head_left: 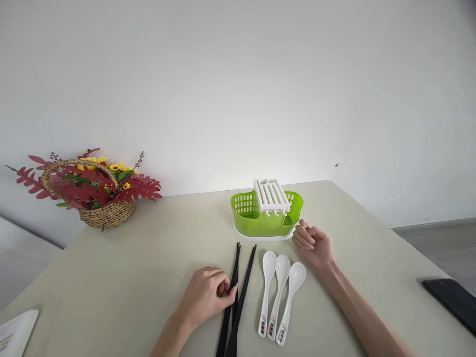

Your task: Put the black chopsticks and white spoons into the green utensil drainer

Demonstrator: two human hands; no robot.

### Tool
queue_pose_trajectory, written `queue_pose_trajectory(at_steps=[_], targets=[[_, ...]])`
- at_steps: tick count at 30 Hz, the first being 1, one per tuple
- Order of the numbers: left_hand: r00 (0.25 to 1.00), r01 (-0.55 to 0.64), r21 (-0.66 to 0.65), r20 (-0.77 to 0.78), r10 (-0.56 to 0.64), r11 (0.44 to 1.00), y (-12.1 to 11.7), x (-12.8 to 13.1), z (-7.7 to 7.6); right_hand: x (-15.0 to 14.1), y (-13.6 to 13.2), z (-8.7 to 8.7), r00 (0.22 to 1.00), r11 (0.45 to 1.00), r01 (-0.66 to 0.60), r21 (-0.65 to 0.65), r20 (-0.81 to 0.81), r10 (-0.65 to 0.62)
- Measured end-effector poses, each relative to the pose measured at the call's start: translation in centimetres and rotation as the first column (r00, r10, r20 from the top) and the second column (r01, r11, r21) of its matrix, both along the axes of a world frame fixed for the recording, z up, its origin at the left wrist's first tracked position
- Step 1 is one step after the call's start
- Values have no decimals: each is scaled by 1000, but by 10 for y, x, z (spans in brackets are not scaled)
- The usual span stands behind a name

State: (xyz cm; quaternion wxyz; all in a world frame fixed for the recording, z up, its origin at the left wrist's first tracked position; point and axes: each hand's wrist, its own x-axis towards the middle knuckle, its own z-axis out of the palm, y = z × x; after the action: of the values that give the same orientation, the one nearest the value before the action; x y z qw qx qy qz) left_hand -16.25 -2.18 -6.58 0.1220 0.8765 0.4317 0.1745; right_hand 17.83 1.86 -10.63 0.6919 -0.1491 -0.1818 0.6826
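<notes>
My left hand rests at the left of several black chopsticks lying on the table. Its fingers are curled and the thumb crosses over the left chopsticks, closed on them. Some chopsticks cross one another. To their right, three white spoons lie side by side, bowls pointing away from me. My right hand, loosely closed with fingers curled and nothing visible in it, lies beyond the spoons. It is beside the right end of a green cutlery basket with a white base tray and a white slotted holder.
A wicker basket of red and yellow artificial flowers stands at the back left by the wall. A black phone lies at the right edge. Part of a white object shows at the lower left.
</notes>
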Motion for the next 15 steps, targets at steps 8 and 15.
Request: queue_pose_trajectory(at_steps=[8,15], targets=[[994,-99,-117,40,104,988,-1,-2,3,0,-5,6,997,998,-35,48,69,32],[996,-78,-111,40,82,991,-3,2,7,-3,-4,9,995,999,-21,43,101,16]])
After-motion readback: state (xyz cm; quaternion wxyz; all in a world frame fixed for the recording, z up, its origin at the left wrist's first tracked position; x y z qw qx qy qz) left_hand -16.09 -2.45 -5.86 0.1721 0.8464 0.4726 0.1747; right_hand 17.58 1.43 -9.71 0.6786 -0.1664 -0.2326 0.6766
